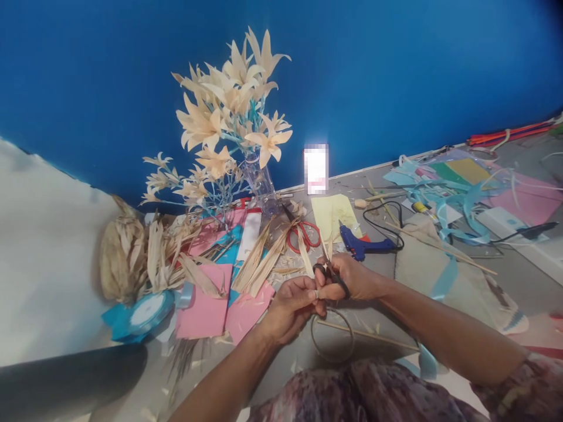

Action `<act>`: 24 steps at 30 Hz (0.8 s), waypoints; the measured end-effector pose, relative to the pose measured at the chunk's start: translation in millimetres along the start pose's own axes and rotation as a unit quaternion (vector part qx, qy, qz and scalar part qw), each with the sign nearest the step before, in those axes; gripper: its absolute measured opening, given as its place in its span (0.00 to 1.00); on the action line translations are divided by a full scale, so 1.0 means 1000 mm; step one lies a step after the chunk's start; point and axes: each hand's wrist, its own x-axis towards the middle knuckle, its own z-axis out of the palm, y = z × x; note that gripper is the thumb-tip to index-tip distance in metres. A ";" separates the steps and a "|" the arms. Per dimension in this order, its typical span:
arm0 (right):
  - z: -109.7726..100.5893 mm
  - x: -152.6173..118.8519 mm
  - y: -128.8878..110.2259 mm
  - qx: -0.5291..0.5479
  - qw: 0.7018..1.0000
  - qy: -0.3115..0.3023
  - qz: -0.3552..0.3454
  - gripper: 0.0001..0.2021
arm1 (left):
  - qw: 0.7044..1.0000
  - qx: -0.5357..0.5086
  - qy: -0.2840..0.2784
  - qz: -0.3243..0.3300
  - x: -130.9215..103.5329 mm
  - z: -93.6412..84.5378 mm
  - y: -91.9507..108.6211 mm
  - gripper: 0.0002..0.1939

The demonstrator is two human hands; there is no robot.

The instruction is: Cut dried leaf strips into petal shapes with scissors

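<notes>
My right hand [347,278] is closed around black-handled scissors [338,282], whose blades point up and away from me. Its fingertips meet those of my left hand [292,305], which pinches a small pale piece [316,295], perhaps husk; its lower part is hidden by the fingers. A pale husk strip [305,252] rises just behind the hands. Under them lies a thin ring [333,335] with a thin stick [373,335] beside it. Red-handled scissors [303,236] rest beyond my hands, and a blue glue gun [365,243] lies to their right.
Pale flowers [237,88] stand in a clear vase [261,184] against the blue wall. Dried husks [123,258], pink sheets [204,302] and a ribbon roll [149,310] are at left. Blue ribbon [475,220], a white power strip [519,237] and coloured sheets spread at right.
</notes>
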 end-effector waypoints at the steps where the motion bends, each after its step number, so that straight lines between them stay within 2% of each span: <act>1: 0.000 0.000 0.001 -0.006 1.000 0.001 -0.003 0.13 | 1.000 -0.002 -0.004 -0.005 0.000 0.000 -0.001 0.17; 4: 0.000 -0.002 0.001 -0.011 1.000 0.003 -0.005 0.12 | 0.999 -0.028 -0.030 -0.019 0.000 0.000 -0.002 0.18; 8: -0.002 -0.002 -0.004 0.018 0.999 0.024 0.011 0.14 | 0.995 -0.089 -0.043 -0.027 0.000 0.001 0.000 0.27; 11: -0.002 -0.001 -0.005 0.022 0.998 0.056 0.001 0.14 | 0.998 -0.066 -0.010 -0.001 -0.001 0.002 0.003 0.26; 14: 0.000 0.000 -0.004 0.001 0.997 0.072 -0.010 0.11 | 0.998 -0.013 0.055 0.027 -0.004 0.005 0.006 0.21; 17: 0.003 0.000 -0.004 -0.044 0.994 0.093 -0.036 0.08 | 0.994 0.014 0.105 0.030 -0.005 0.010 0.009 0.20; 24: 0.005 0.002 -0.009 -0.040 0.989 0.131 -0.062 0.08 | 0.991 0.065 0.117 0.024 0.008 0.022 0.029 0.16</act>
